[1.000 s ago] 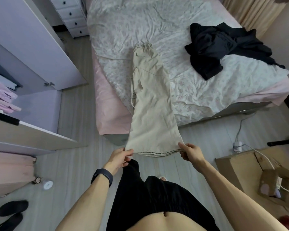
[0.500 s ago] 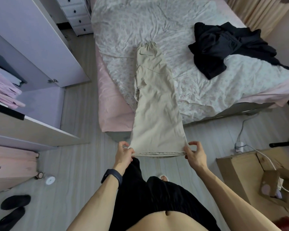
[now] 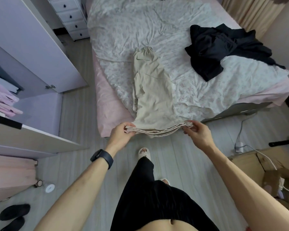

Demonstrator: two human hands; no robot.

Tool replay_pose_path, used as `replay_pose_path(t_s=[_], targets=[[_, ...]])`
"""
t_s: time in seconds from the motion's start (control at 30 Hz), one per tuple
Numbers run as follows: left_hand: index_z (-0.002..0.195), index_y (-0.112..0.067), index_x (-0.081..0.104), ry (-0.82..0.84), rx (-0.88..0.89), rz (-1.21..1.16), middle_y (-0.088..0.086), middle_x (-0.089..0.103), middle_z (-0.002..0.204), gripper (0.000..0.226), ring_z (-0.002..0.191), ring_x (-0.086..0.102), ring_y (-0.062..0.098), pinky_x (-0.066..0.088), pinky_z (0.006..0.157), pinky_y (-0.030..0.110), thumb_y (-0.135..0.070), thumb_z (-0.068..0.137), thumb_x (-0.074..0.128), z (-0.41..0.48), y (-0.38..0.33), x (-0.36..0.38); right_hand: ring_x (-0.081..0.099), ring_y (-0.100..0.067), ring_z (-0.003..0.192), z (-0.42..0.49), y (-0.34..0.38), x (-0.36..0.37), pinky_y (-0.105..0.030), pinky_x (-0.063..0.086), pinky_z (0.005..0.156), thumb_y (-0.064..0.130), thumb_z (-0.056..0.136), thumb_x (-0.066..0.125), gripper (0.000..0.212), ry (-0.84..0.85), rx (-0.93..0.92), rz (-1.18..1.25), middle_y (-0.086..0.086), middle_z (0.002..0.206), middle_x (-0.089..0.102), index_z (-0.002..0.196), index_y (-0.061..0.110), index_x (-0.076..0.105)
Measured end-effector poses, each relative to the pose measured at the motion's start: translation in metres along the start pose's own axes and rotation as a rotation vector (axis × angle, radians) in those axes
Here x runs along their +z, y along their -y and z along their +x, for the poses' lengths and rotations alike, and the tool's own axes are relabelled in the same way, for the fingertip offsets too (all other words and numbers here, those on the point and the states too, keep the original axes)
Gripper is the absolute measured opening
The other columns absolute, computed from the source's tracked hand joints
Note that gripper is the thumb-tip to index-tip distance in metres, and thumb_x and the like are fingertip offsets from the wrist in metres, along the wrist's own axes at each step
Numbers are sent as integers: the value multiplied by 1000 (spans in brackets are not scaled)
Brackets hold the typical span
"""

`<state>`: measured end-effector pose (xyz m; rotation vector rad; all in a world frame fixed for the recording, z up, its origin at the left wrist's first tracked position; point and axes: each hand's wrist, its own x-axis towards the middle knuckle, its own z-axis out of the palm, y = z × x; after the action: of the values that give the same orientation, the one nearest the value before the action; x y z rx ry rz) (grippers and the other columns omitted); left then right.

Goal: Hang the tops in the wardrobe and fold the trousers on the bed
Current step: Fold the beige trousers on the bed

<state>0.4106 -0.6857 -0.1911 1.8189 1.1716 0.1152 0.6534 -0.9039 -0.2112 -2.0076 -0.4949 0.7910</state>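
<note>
You pinch the beige trousers' [image 3: 153,90] hem corners with your left hand [image 3: 122,132] and right hand [image 3: 196,132]; uneven lifting could skew the stacked legs.

Soft, even daylight fills the room and is brightest on the pale bed sheet [image 3: 140,22] toward the top. Shadows are faint and diffuse, with no glare. The black clothes pile [image 3: 220,47] loses detail in its darkness. Wide-angle distortion bends the wardrobe door [image 3: 32,47] and stretches the forearms [image 3: 83,189] along the lower edge. The shelf edge [image 3: 5,121] at far left looks slightly smeared.
</note>
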Motion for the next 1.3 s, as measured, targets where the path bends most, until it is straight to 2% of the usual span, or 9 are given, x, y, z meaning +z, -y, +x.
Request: replay_pose_path(t_s=[0.07,0.23,0.3,0.4,0.5,0.77,1.0,1.13,1.3], targets=[[89,-36,66,-70,89,98,-21,71,80,6,76,64,-3,45,64,13,-36,89,72,18,-11,-12,69,-3,67,16,12,-4,-14,47,60,36,92,71,20,-54,-22,-57,15,68,73,79,21,67],[73,-42,59,-42,263,216,-16,60,81,24,77,56,-5,37,60,14,-54,93,62,90,-52,-46,60,-4,60,81,61,-25,-23,41,55,54,95,60,43,-95,-35,-177,9,66,68,76,16,64],[73,-31,60,-39,260,235,-15,56,87,35,79,56,0,36,64,17,-57,96,56,124,-68,-57,58,-9,58,109,80,-28,-18,40,51,57,97,54,54,-115,-88,-227,4,63,65,71,10,60],[63,-16,41,-64,250,221,-4,49,68,55,60,48,12,35,59,30,-56,99,50,176,-87,-67,58,-14,57,154,105,-26,-19,38,48,61,100,43,62,-143,-138,-347,0,59,63,67,9,56],[65,-15,34,-60,207,218,-2,42,60,54,55,40,14,31,56,33,-53,101,48,234,-101,-73,54,-12,56,213,126,-16,-25,34,51,57,102,40,59,-157,-128,-394,4,56,58,61,15,50],[68,-17,37,-40,7,114,-6,44,62,51,57,42,13,31,54,32,-53,101,47,417,-106,-81,53,-9,54,409,175,28,-18,32,48,60,101,40,64,-70,1,-440,5,54,56,61,10,50],[67,-18,42,-120,-113,4,-9,49,59,50,58,49,12,33,53,30,-57,97,52,560,-109,-76,52,-15,58,560,198,60,-29,40,56,63,98,46,63,-52,26,-410,3,58,54,66,9,49],[65,-20,39,-188,-110,8,-12,45,49,50,47,43,5,28,47,25,-55,97,54,645,-104,-64,60,-20,66,654,183,86,-32,47,64,64,96,48,59,-72,51,-369,-3,67,67,78,8,60],[87,-18,56,-210,-185,188,0,63,77,47,69,60,20,48,62,34,-56,103,35,739,-84,-40,58,-28,71,759,162,131,-36,44,65,65,97,42,57,-119,33,-477,-1,65,59,68,17,55]])
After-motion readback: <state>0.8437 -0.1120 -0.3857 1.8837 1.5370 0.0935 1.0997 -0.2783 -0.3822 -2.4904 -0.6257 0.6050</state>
